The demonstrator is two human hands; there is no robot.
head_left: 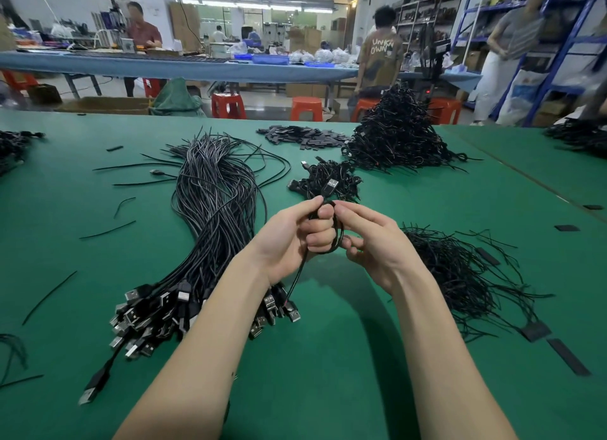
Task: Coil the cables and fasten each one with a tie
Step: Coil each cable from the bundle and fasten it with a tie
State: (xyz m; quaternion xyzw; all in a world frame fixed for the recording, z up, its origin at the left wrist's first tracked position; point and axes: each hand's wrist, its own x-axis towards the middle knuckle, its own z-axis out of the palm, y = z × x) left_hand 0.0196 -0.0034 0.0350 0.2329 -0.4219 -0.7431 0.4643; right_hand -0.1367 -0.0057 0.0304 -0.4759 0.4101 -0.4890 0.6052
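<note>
My left hand [292,239] grips a black cable coil [338,239] held above the green table [328,357], with its USB plug [331,186] sticking up past the fingers. My right hand [371,246] pinches the same coil from the right side. One loose cable end hangs down from the coil toward the table. A large bundle of uncoiled black USB cables [210,216] lies to the left, plugs toward me. A small heap of coiled cables [328,180] sits just beyond my hands. Black wire ties [460,272] lie in a loose pile at the right.
A tall mound of coiled cables [397,134] stands at the far right. A flat pile of black strips [302,137] lies behind the small heap. Stray ties and strips are scattered over the table. People, red stools and shelves are beyond the table's far edge.
</note>
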